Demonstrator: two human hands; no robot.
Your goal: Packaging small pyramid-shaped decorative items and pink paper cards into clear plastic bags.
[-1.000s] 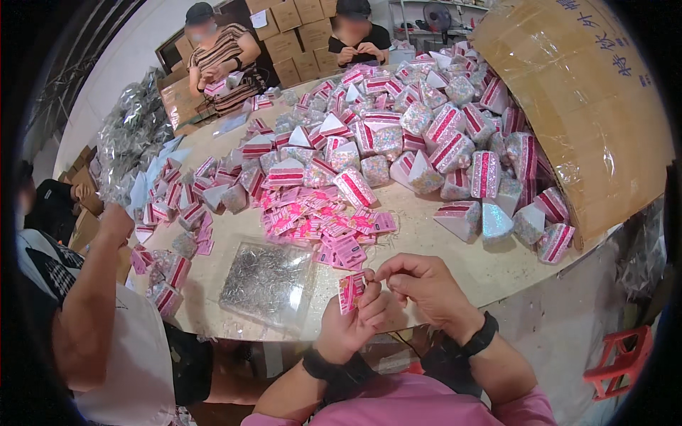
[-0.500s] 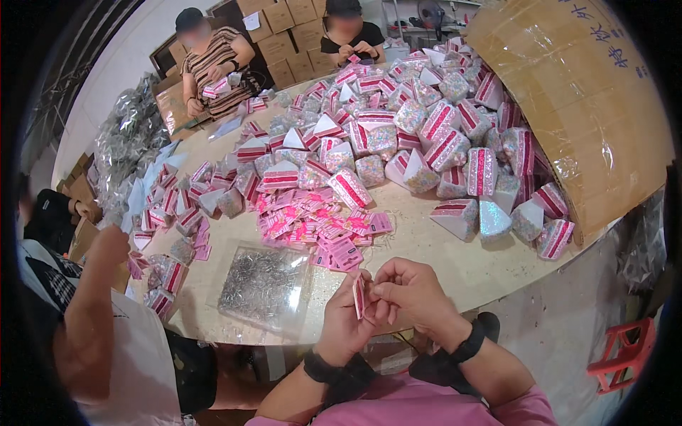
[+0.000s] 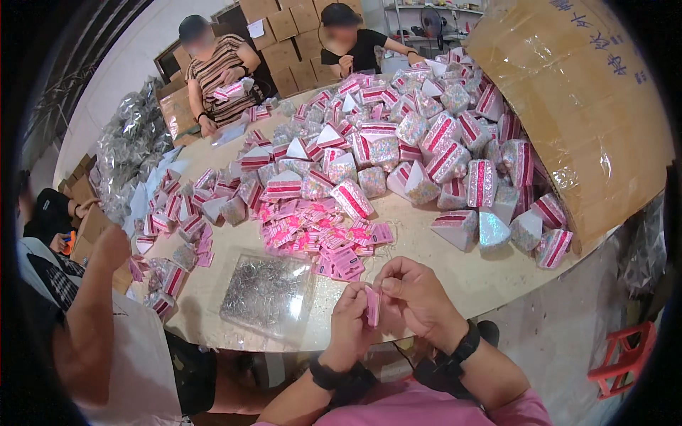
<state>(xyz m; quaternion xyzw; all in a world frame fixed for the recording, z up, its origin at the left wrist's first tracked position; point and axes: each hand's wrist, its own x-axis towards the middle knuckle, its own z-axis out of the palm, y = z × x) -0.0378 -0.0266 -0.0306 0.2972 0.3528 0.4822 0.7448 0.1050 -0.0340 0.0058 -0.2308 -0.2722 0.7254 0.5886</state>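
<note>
My left hand [image 3: 348, 328] pinches a small pink card [image 3: 372, 307], held upright just off the table's near edge. Beside it, my right hand [image 3: 420, 298] has thumb and forefinger closed at the card's upper corner. Whatever lies between those fingertips is too small to make out. Left of my hands sits a shallow clear plastic box [image 3: 307, 287] with many thin silvery metal pieces in it. Beyond my hands is a loose heap of pink printed cards [image 3: 305, 231]. Behind that heap, a glittery cake-slice-shaped piece [image 3: 352, 199] with pink stripes fronts a big pile of similar ones.
A large cardboard box [image 3: 568, 106] leans over the table's right side. At left a co-worker's bare arm [image 3: 89, 312] comes close to the table [image 3: 455, 291]. Two people work across it. Clear plastic bags [image 3: 131, 135] are heaped far left; a red stool [image 3: 624, 358] stands at right.
The card has turned, so its pink face shows more, and shifted slightly right. My right fingers have moved up to its top corner. Across the table, one person's arm now reaches toward the pile.
</note>
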